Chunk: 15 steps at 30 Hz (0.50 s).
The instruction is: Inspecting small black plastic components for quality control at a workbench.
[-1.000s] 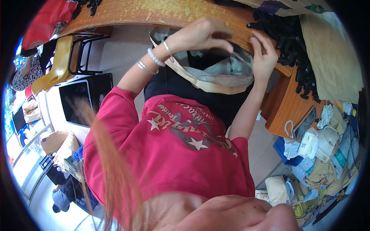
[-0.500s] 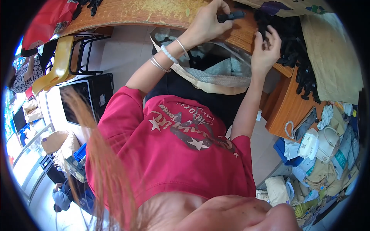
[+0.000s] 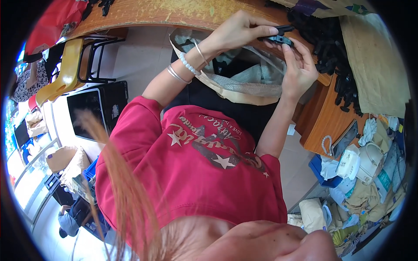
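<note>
My left hand (image 3: 241, 32), with bracelets on its wrist, pinches a small black plastic piece (image 3: 285, 29) between thumb and fingers. My right hand (image 3: 300, 71) is closed on a second dark piece (image 3: 280, 40) with a grey-blue face, thumb and fingertips on its near edge. The two pieces meet or overlap above the table's near edge; whether they are joined cannot be made out. Right of my hands, a heap of similar black pieces (image 3: 328, 52) covers the wooden table (image 3: 191, 13). Below my hands an open woven sack (image 3: 237, 96) with a pale liner hangs at the table edge.
A large tan sack (image 3: 376, 65) lies beside the black heap. A phone (image 3: 346, 139) and a bead bracelet (image 3: 325, 145) rest at the table's right end, near piled bags and a white handbag (image 3: 370, 163). A yellow chair (image 3: 65, 74) stands left; other people are beyond.
My left hand has brought its black piece right and nearer. My right hand has come away from the heap with a dark piece, and both hands now meet.
</note>
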Each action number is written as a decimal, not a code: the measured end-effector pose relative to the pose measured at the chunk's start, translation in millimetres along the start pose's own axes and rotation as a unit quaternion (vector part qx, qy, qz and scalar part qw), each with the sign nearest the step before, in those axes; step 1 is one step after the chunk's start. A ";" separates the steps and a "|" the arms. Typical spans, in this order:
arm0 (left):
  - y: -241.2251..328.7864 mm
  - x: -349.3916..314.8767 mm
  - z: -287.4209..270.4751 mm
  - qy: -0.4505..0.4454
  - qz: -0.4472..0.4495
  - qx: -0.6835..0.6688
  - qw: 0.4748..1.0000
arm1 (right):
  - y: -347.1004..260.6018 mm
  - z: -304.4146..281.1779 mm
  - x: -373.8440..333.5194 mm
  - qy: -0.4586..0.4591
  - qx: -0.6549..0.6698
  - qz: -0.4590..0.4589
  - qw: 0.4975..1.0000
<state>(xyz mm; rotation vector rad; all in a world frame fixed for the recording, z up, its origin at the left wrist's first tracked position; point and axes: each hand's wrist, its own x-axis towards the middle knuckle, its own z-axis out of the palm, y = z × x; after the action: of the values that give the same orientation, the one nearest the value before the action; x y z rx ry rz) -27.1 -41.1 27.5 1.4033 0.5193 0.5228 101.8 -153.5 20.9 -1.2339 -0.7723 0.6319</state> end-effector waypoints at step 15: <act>-2.9 -13.0 -4.2 0.005 0.223 0.372 0.901 | 5.0 -8.0 3.5 -0.075 -0.086 -0.025 0.993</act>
<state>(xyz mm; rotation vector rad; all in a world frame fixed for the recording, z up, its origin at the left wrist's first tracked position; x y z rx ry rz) -39.7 -46.3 24.5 2.2869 0.4155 0.7391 110.2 -154.3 15.6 -1.3301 -0.9980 0.6329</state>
